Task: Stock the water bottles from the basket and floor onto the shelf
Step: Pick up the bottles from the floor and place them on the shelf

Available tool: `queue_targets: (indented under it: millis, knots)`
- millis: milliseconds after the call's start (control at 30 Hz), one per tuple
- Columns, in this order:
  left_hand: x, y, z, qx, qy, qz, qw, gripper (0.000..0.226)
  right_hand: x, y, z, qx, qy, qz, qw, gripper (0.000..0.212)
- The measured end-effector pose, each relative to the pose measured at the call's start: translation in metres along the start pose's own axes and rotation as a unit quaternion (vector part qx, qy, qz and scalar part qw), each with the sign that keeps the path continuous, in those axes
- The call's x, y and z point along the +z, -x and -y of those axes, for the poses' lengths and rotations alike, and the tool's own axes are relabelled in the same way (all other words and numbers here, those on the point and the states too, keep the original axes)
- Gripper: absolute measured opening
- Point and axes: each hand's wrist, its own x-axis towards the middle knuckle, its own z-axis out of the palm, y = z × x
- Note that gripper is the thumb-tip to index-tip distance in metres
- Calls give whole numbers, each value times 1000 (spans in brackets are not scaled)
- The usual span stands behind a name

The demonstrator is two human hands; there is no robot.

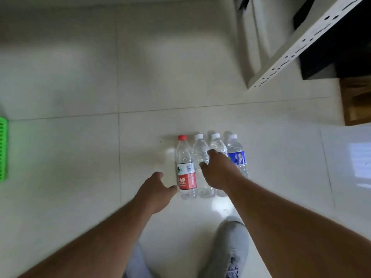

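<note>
Reaching for four water bottles (208, 165) lying side by side on floor (80, 77). Left hand (155, 190) open beside red-label bottle (185, 173), right hand (217, 170) spread over clear ones, nothing gripped. Better grab mid-body, lift toward shelf (301, 47).

both arms stretched forward and down; left hand (155, 192) open, right hand (219, 172) open, fingers spread.
</note>
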Motion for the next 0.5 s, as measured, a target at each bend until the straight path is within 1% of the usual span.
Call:
queue_targets:
  millis: [133,200,267,333,400,500]
  knots:
    - [34,-46,5,11,30,1,999,85,27,-34,-2,35,14,-24,999,38]
    - [44,-58,4,13,49,1,999,85,35,-42,-1,48,21,-38,998,31]
    - [50,-64,2,15,62,-1,998,83,42,-44,0,50,22,-53,997,28]
    - [52,-67,2,18,66,-6,998,77,46,-44,1,46,2,-72,996,32]
    - [52,-69,3,22,77,-15,997,70,48,-44,2,45,-44,-92,994,36]
    - [49,-72,7,28,96,-29,995,60,50,-49,3,57,-106,-98,988,42]
